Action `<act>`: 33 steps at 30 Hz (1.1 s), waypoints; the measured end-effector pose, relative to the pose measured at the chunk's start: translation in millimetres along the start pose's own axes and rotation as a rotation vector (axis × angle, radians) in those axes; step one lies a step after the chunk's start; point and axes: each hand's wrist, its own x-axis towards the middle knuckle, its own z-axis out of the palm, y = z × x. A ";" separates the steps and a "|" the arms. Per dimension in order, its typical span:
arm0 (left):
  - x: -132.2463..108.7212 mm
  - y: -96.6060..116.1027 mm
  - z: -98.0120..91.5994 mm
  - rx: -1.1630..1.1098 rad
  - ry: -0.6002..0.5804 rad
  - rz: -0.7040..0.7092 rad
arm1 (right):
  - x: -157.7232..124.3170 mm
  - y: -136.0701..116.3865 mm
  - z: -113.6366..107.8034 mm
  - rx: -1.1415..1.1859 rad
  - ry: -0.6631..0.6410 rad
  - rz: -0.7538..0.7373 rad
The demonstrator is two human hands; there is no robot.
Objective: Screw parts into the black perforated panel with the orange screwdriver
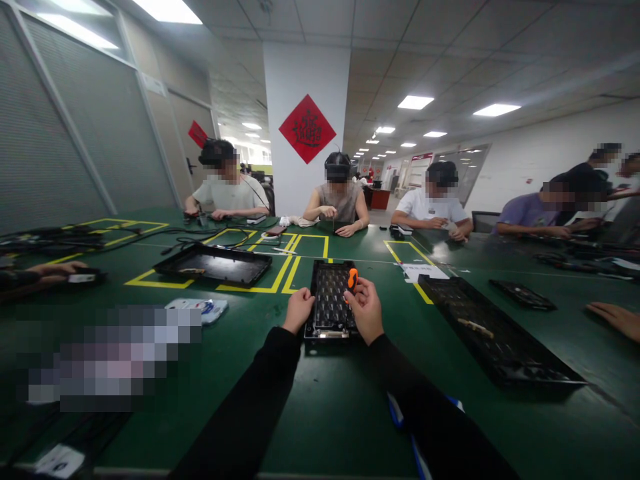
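A black perforated rectangular device shell (331, 293) lies on the green table (330, 413) straight ahead of me. My left hand (298, 309) is closed against its left edge, near the front corner. My right hand (366, 308) is wrapped round a small tool with an orange handle (353, 278), a screwdriver by the look of it, held upright over the shell's right side. Both my arms are in black sleeves.
Black trays lie at left (214, 264) and right (495, 333), inside yellow tape outlines (280, 277). A small white card (197, 308) lies left of me. Several people sit around the table's far side; another person's hand (615, 317) rests at right, and one (50, 272) at left.
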 end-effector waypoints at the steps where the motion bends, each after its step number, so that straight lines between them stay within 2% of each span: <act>1: 0.0 0.2 -0.1 -0.001 -0.001 -0.002 | -0.1 -0.2 0.0 0.007 -0.001 0.007; 8: -0.1 1.2 -0.7 -0.004 -0.008 -0.011 | -0.3 -0.8 -1.1 0.054 -0.059 0.068; 14: -0.1 0.9 0.3 0.015 0.001 0.003 | -0.2 0.0 0.0 0.037 -0.018 0.031; 20: 0.3 -0.1 0.3 0.011 -0.002 0.013 | 0.2 1.1 -1.8 -0.077 0.006 -0.003; 26: -0.7 2.1 -1.3 0.006 -0.011 0.008 | 0.4 -0.1 0.0 -0.017 0.023 -0.011; 33: -0.6 2.6 -1.2 -0.010 -0.006 -0.020 | -0.9 -3.4 0.4 0.026 -0.042 0.026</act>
